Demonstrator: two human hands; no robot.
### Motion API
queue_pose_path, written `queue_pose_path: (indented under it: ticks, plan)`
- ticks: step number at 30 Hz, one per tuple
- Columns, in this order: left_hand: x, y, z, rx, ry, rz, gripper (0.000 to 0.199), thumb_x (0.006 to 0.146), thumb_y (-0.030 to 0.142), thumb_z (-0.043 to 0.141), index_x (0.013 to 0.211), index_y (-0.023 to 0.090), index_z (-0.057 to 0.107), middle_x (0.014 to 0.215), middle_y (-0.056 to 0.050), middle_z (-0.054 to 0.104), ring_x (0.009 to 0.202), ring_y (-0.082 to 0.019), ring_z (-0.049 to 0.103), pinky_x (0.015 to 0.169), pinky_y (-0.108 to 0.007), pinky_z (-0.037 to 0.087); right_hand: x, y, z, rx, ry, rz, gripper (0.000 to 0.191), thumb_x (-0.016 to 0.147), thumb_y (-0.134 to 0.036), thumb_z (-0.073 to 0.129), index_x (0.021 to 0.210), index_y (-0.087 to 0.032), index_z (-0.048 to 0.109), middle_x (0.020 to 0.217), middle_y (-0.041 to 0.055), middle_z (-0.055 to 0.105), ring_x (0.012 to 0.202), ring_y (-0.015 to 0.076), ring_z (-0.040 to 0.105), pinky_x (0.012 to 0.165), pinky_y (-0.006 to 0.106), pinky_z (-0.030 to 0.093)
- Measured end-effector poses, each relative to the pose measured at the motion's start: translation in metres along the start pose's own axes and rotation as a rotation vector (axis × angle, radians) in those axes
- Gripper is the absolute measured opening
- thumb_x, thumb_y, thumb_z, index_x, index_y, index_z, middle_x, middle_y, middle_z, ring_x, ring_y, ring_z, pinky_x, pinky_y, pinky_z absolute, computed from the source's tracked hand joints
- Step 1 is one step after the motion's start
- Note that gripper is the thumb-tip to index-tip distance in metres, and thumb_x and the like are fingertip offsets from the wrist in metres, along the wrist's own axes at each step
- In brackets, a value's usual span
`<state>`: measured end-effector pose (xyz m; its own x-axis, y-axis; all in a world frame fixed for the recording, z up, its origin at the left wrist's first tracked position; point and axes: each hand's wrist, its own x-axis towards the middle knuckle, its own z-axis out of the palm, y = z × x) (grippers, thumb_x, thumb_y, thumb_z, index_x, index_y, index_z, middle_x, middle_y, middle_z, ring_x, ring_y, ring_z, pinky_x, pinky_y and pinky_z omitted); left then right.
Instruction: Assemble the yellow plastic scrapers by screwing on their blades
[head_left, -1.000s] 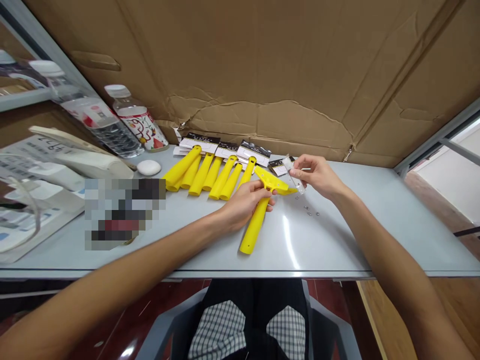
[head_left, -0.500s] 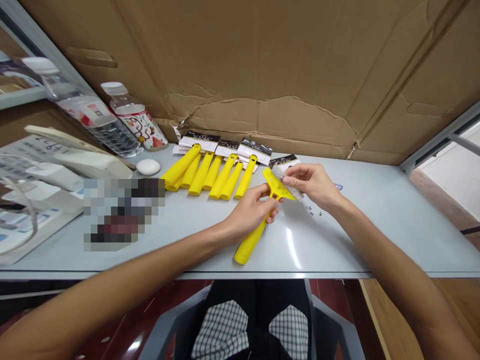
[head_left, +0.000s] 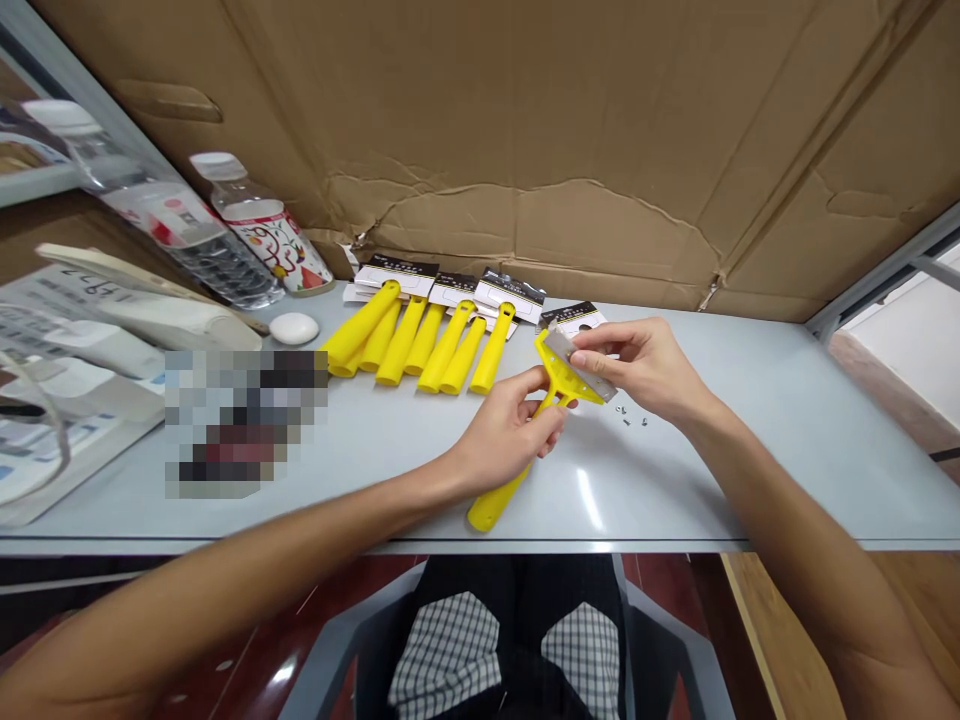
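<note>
My left hand is wrapped round the neck of a yellow scraper, whose handle slants down toward the table's front edge. Between the thumb and fingers of my right hand is a flat metal blade plate. The plate lies along the scraper's wide yellow head, covering part of it. Whether it is fastened there I cannot tell. Several tiny screws lie on the table just below my right hand.
Several yellow scraper handles lie in a row, with packaging cards behind. Left stand two bottles, near a white oval object and papers. A pixelated patch hides something. Cardboard backs the grey table.
The metal plate has come to lie flatter over the scraper's head, as my right hand shifted slightly right. My left hand still grips the scraper. The camera view has moved a little.
</note>
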<state>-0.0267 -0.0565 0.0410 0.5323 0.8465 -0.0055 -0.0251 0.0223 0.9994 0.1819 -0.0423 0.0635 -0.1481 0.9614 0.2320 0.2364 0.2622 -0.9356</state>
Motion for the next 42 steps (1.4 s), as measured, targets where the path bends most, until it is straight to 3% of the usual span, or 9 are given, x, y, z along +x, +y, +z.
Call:
queue_pose_path:
  ticks: [6, 14, 20, 22, 27, 35, 42]
  plan:
    - [0.001, -0.003, 0.0, 0.006, 0.034, -0.01, 0.019, 0.083, 0.017, 0.067, 0.102, 0.02, 0.069, 0.08, 0.0, 0.065, 0.061, -0.013, 0.056, 0.053, -0.028, 0.044, -0.001, 0.002, 0.01, 0.008, 0.014, 0.042, 0.042, 0.075, -0.06, 0.099, 0.092, -0.024, 0.087, 0.09, 0.0056, 0.08, 0.076, 0.0203, 0.068, 0.066, 0.037, 0.054]
    - [0.003, -0.002, 0.0, -0.001, 0.039, -0.021, 0.011, 0.083, 0.017, 0.067, 0.094, 0.02, 0.066, 0.076, 0.001, 0.064, 0.057, -0.012, 0.054, 0.053, -0.028, 0.043, -0.001, 0.007, 0.022, 0.068, 0.077, 0.037, 0.046, 0.077, -0.066, 0.095, 0.089, -0.023, 0.083, 0.089, 0.0058, 0.079, 0.079, 0.0207, 0.068, 0.071, 0.038, 0.055]
    - [0.004, -0.004, -0.001, 0.006, 0.063, -0.029, 0.008, 0.087, 0.016, 0.069, 0.092, 0.02, 0.064, 0.068, 0.003, 0.061, 0.053, -0.011, 0.054, 0.052, -0.027, 0.044, 0.001, 0.01, 0.029, 0.049, 0.139, 0.061, 0.035, 0.081, -0.052, 0.094, 0.09, -0.022, 0.081, 0.09, 0.0066, 0.08, 0.079, 0.0192, 0.068, 0.071, 0.037, 0.055]
    - [0.005, -0.004, -0.002, -0.015, 0.054, -0.043, 0.006, 0.092, 0.022, 0.07, 0.09, 0.02, 0.064, 0.064, 0.002, 0.06, 0.051, -0.011, 0.054, 0.05, -0.026, 0.044, 0.001, 0.01, 0.03, 0.102, 0.136, 0.106, 0.037, 0.077, -0.051, 0.096, 0.094, -0.022, 0.08, 0.084, 0.0048, 0.078, 0.075, 0.0191, 0.068, 0.066, 0.036, 0.054]
    - [0.008, -0.002, -0.004, -0.112, 0.085, -0.221, 0.035, 0.106, 0.047, 0.065, 0.084, 0.019, 0.063, 0.064, -0.002, 0.065, 0.047, -0.012, 0.058, 0.042, -0.024, 0.042, 0.001, 0.014, 0.03, 0.204, 0.116, 0.176, 0.051, 0.061, -0.052, 0.106, 0.091, -0.022, 0.077, 0.069, -0.0002, 0.074, 0.061, 0.0157, 0.062, 0.053, 0.031, 0.045]
    - [0.017, -0.001, -0.002, -0.018, 0.196, -0.283, 0.037, 0.111, 0.031, 0.062, 0.076, 0.018, 0.062, 0.055, -0.001, 0.063, 0.041, -0.012, 0.058, 0.039, -0.021, 0.043, 0.004, 0.036, 0.038, 0.222, 0.168, 0.172, 0.054, 0.059, -0.062, 0.106, 0.083, -0.021, 0.08, 0.074, 0.0031, 0.076, 0.067, 0.018, 0.066, 0.06, 0.034, 0.052]
    - [0.019, -0.006, -0.005, -0.008, 0.188, -0.264, 0.036, 0.11, 0.029, 0.064, 0.076, 0.017, 0.065, 0.055, -0.001, 0.064, 0.037, -0.011, 0.055, 0.036, -0.021, 0.042, 0.001, 0.036, 0.039, 0.222, 0.129, 0.131, 0.055, 0.071, -0.072, 0.095, 0.086, -0.021, 0.082, 0.082, 0.0055, 0.079, 0.07, 0.0185, 0.068, 0.062, 0.034, 0.053]
